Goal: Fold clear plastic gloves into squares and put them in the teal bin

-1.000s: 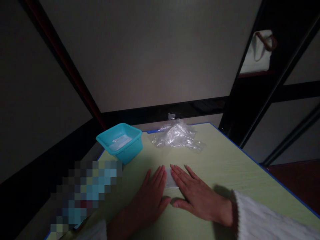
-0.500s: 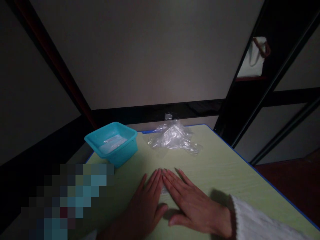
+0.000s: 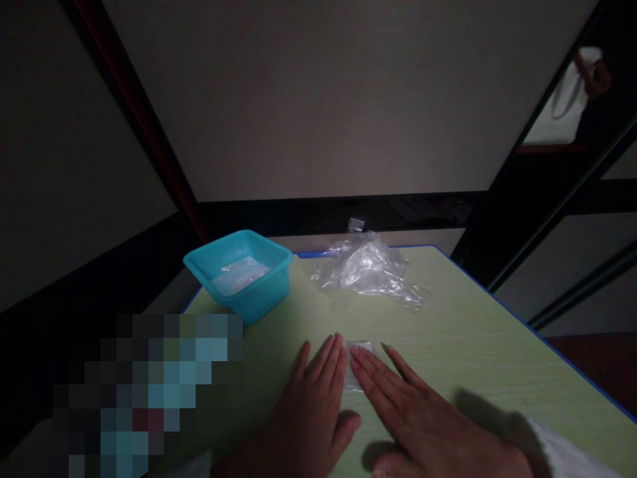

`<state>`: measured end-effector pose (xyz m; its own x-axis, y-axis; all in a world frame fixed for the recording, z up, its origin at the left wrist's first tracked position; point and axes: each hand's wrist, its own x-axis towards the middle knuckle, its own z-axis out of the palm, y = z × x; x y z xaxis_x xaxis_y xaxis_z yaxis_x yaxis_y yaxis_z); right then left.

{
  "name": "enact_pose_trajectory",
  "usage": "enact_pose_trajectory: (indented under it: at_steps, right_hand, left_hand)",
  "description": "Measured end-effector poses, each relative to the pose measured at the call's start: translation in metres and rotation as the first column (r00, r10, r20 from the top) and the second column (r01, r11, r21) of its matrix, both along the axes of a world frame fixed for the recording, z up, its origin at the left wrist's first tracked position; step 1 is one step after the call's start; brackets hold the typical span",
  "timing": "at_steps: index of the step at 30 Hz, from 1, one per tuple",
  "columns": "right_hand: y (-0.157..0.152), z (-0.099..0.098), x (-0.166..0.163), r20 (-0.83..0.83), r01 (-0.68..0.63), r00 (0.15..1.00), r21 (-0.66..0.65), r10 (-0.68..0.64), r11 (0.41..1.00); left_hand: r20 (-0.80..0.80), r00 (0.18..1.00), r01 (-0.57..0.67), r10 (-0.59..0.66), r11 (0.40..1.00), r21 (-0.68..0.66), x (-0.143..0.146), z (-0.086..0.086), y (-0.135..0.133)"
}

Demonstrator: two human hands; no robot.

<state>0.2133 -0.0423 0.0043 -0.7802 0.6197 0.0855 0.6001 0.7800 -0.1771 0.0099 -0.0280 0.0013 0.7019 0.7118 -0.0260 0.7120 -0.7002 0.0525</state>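
A small folded piece of clear plastic [image 3: 353,380] lies flat on the pale green table [image 3: 472,318], partly covered by my fingers. My left hand [image 3: 314,405] rests palm down at its left edge, fingers stretched out and thumb apart. From the other side my right hand [image 3: 415,408] lays its extended fingertips on the plastic. Neither hand grips anything. Farther back sits a loose heap of crumpled clear plastic bags [image 3: 371,267].
A teal plastic basket [image 3: 271,297] stands at the table's back left, with flat clear-and-white plastic pieces [image 3: 240,274] inside. Behind the table rises a grey panel [image 3: 318,99]. A white bag [image 3: 560,106] sits on a shelf at right. Pixelation hides the lower left.
My hands have moved apart a little, and more of the folded plastic shows between them. My right hand has come lower and nearer. The whole view has shifted slightly.
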Motion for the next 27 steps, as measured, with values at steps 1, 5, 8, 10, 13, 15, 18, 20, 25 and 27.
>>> enact_pose_trajectory:
  at_steps: [1, 5, 8, 10, 13, 15, 18, 20, 25, 27]
  right_hand:
    - [-0.001, 0.001, 0.001, 0.0, 0.002, 1.0, 0.011, -0.002, 1.0]
    - [0.0, 0.005, 0.0, -0.007, 0.006, 1.0, 0.023, -0.006, 1.0]
    - [0.004, 0.009, -0.003, 0.02, 0.05, 0.999, 0.015, -0.05, 0.999]
    - [0.008, 0.011, -0.005, 0.028, 0.114, 0.993, 0.029, -0.115, 0.993]
    - [0.015, 0.01, -0.003, -0.019, 0.218, 0.976, 0.091, -0.217, 0.972]
    - [0.018, 0.009, 0.0, -0.078, 0.243, 0.969, 0.143, -0.234, 0.959]
    - [0.02, 0.008, 0.001, -0.155, 0.195, 0.974, 0.199, -0.166, 0.96]
    - [0.021, 0.007, 0.0, -0.179, 0.134, 0.979, 0.212, -0.096, 0.968]
    - [0.022, 0.007, -0.005, -0.162, 0.075, 0.986, 0.218, -0.04, 0.973]
    - [0.022, 0.008, -0.005, -0.15, 0.076, 0.988, 0.226, -0.043, 0.971]
  left_hand:
    - [-0.002, 1.0, 0.005, -0.005, 1.0, -0.002, 0.0, 0.0, 0.0]
    - [0.011, 1.0, 0.009, -0.009, 1.0, -0.005, -0.001, -0.001, 0.0]
    - [0.029, 1.0, 0.0, 0.0, 1.0, -0.011, -0.001, -0.001, 0.0]
    - [0.048, 0.999, 0.002, -0.002, 1.0, -0.005, -0.002, -0.001, 0.0]
    - [0.088, 0.996, 0.013, -0.015, 1.0, 0.019, -0.004, -0.005, 0.001]
    - [0.109, 0.994, 0.001, -0.002, 1.0, 0.014, -0.005, -0.008, 0.002]
    - [0.136, 0.99, -0.032, 0.035, 0.999, -0.03, -0.005, -0.009, 0.003]
    - [0.162, 0.985, -0.042, 0.051, 0.998, -0.055, -0.003, -0.008, 0.004]
    - [0.233, 0.969, -0.061, 0.076, 0.996, -0.071, 0.0, -0.006, 0.003]
    - [0.25, 0.965, -0.063, 0.077, 0.996, -0.06, 0.001, -0.007, 0.003]
